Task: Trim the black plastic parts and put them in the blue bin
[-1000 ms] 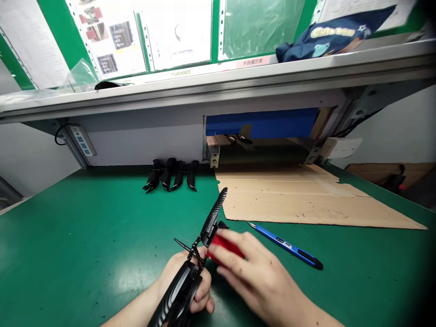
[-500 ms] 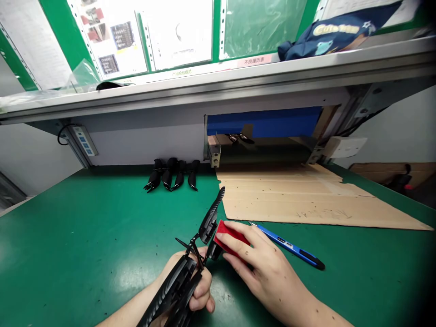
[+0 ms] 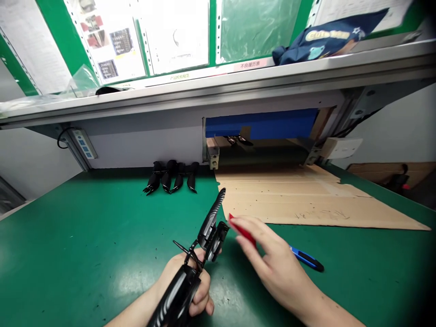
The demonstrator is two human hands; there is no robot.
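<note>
My left hand [image 3: 200, 286] is closed around a glossy black moulded plastic part [image 3: 180, 290], with long ribbed pieces joined by a thin cross-shaped middle. Its upper pieces point up and to the right, and its lower end runs out of the bottom of the view. My right hand [image 3: 269, 259] pinches a red pad [image 3: 242, 230] between thumb and fingers, just right of the part's upper end and apart from it. Beyond the right hand lies a blue utility knife [image 3: 306, 260] on the green table, its front half hidden behind the hand.
Several similar black parts [image 3: 172, 176] lie in a row at the back of the green tabletop [image 3: 85, 236]. A cardboard sheet [image 3: 289, 200] covers the back right, before an opening under a blue flap [image 3: 262, 123]. A metal-edged shelf [image 3: 190, 93] spans above.
My right hand has drawn the red pad away from the black part, to the right. The part has turned in my left hand, so its upper right piece shows more fully.
</note>
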